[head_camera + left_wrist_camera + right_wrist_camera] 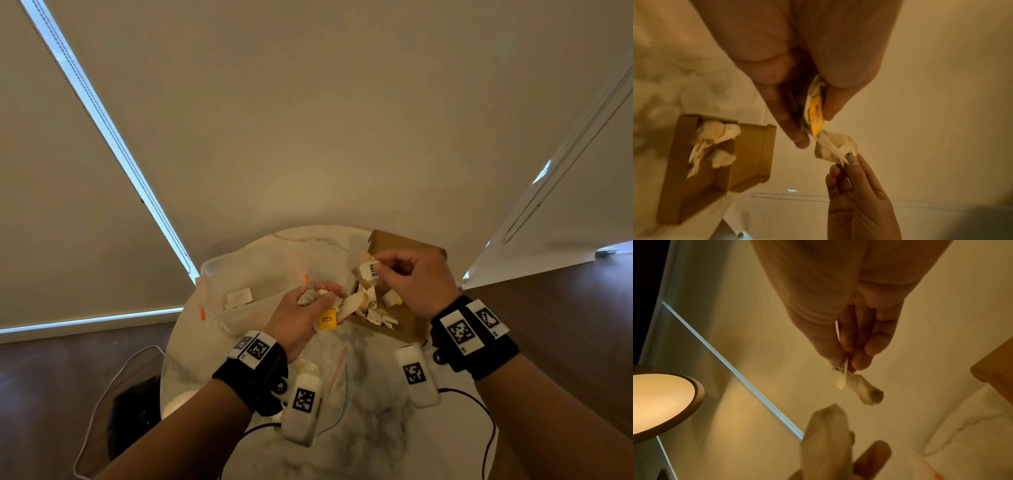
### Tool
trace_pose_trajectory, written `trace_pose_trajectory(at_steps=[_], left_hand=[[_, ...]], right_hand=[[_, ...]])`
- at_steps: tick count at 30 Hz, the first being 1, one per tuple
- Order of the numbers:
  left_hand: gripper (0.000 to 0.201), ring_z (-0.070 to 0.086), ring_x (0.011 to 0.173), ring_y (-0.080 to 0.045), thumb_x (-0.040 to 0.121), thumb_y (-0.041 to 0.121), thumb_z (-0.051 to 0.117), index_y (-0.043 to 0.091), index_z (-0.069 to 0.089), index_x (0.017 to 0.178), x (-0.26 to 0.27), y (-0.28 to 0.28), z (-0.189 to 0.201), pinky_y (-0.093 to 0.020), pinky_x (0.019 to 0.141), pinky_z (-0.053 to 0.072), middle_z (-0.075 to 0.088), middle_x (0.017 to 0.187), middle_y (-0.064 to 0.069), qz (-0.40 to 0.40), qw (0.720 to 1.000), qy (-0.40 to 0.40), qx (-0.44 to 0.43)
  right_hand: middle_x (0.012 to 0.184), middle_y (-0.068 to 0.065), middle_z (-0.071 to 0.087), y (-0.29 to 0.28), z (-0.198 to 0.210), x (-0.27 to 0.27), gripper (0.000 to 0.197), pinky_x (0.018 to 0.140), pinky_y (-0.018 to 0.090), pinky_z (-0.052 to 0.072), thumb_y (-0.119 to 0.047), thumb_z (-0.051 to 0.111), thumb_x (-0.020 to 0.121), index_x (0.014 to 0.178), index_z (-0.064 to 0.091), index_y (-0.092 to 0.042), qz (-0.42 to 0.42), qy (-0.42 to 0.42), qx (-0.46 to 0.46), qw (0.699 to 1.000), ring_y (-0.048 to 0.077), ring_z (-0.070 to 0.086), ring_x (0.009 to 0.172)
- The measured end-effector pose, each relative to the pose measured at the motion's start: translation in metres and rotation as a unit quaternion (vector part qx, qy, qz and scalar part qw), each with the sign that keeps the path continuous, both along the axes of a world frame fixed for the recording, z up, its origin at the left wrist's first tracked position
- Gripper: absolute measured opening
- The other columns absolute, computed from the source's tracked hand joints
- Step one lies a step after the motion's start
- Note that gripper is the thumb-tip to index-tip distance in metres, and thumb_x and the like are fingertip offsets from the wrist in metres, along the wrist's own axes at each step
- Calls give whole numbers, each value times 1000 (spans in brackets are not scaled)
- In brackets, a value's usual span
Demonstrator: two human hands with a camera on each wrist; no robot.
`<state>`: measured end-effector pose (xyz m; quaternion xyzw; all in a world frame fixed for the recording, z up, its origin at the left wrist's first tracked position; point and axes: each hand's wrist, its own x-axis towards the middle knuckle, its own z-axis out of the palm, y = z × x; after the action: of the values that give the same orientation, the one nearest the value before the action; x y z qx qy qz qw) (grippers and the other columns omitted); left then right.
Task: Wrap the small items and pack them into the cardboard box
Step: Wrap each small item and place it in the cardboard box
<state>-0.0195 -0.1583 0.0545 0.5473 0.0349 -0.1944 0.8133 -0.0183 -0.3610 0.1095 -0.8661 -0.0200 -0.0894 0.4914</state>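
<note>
My left hand (313, 301) grips a small yellow item (326, 321) with a red label, partly wrapped in crumpled white paper (317, 296). In the left wrist view the yellow item (815, 113) sits between my thumb and fingers. A strip of the paper (835, 149) stretches from it to my right hand (385, 269). That hand pinches the paper's printed end (369, 271) above the open cardboard box (409, 329). The right wrist view shows the same pinched paper (840, 375). Several paper-wrapped bundles (373, 310) lie inside the box.
The box stands at the back right of a round marble table (370, 428). A clear plastic tub (239, 274) with orange clips is at the back left. A clear zip bag (330, 373) lies under my left wrist. A lamp (659, 402) glows to the left.
</note>
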Motion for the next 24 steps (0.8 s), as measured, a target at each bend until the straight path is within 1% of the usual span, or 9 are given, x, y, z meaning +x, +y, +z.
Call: trace_pose_trajectory(at_steps=[2, 4, 7, 10, 14, 17, 20, 22, 24], left_hand=[[13, 64, 100, -34, 86, 14, 67, 9, 73, 96, 5, 6, 1, -45, 82, 57, 68, 111, -16, 0, 997, -65, 47], [21, 63, 113, -26, 77, 27, 71, 17, 76, 94, 6, 10, 7, -47, 93, 52, 68, 121, -6, -24, 991, -112, 71], [22, 59, 121, -19, 82, 23, 67, 16, 76, 101, 3, 8, 14, -40, 100, 48, 65, 127, -3, -96, 980, -157, 77], [21, 65, 111, -22, 87, 12, 60, 7, 73, 103, 0, 3, 15, -35, 93, 51, 71, 116, -6, -122, 971, -181, 95], [17, 67, 102, -26, 85, 16, 63, 16, 76, 96, 0, 0, 14, -38, 89, 53, 73, 106, -9, -97, 977, -163, 96], [17, 67, 101, -26, 91, 6, 61, 13, 76, 94, 0, -2, 12, -36, 85, 54, 73, 104, -10, -89, 982, -147, 80], [20, 67, 100, -23, 93, -1, 54, 5, 74, 94, 1, -2, 13, -30, 79, 54, 73, 105, -9, -67, 990, -111, 50], [19, 68, 98, -21, 94, -1, 52, 1, 70, 97, 3, 0, 14, -27, 76, 54, 73, 102, -8, -49, 995, -85, 28], [18, 68, 93, -22, 95, 0, 50, 0, 68, 100, 5, 2, 14, -31, 75, 57, 73, 96, -7, -41, 998, -57, 6]], right_hand=[[82, -2, 73, -5, 0, 2, 10, 73, 24, 56, -18, 70, 85, 94, 74, -19, 25, 18, -34, 999, 13, 68, 78], [81, -5, 72, -7, 0, 3, 9, 74, 29, 57, -20, 70, 85, 92, 74, -21, 56, 41, -67, 995, 11, 68, 77], [80, -6, 72, -5, 0, 4, 7, 74, 35, 58, -20, 71, 84, 90, 74, -20, 83, 59, -85, 991, 11, 68, 75], [79, -5, 72, -1, 0, 5, 9, 75, 35, 59, -21, 73, 82, 90, 75, -19, 86, 64, -87, 990, 11, 68, 75], [73, 0, 71, 0, 1, 4, 7, 71, 40, 58, -18, 77, 78, 84, 74, -19, 91, 75, -45, 992, 19, 68, 71], [74, 2, 72, 1, 1, 3, 8, 73, 43, 58, -15, 77, 79, 86, 73, -17, 102, 80, -15, 991, 22, 68, 72], [86, -8, 72, -2, -1, 0, 19, 78, 37, 57, -7, 66, 87, 99, 71, -21, 107, 7, -8, 994, 12, 67, 80], [98, -15, 66, -7, -2, -5, 34, 74, 28, 55, -1, 65, 84, 106, 70, -26, 162, -40, -46, 985, 12, 63, 86], [108, -12, 62, -4, -2, -12, 33, 72, 25, 51, -10, 72, 78, 106, 73, -28, 222, -67, -82, 969, 15, 61, 88]])
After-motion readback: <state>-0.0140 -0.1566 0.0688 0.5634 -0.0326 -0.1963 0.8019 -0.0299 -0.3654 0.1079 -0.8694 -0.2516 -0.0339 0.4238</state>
